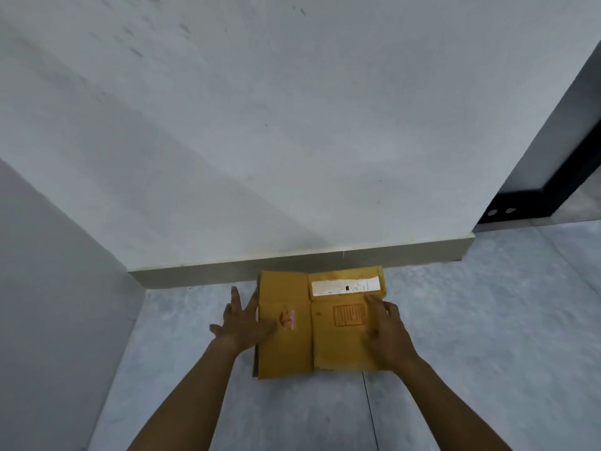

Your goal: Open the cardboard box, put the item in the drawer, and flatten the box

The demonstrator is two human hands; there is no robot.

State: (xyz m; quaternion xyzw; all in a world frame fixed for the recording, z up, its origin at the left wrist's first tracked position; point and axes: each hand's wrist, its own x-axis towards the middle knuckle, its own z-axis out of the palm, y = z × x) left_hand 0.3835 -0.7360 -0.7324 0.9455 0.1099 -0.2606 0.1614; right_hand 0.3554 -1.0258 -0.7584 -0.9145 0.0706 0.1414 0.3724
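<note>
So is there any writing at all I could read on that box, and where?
None can be read.
White label on the box: print too small and blurred.
Stamped rectangle: only blurred lines.
Red and pink mark: blurred, unreadable.

the cardboard box [320, 320] lies flattened on the grey floor [471, 320], its far edge against the baseboard, brown panels up, with a white label strip near that edge.
</note>
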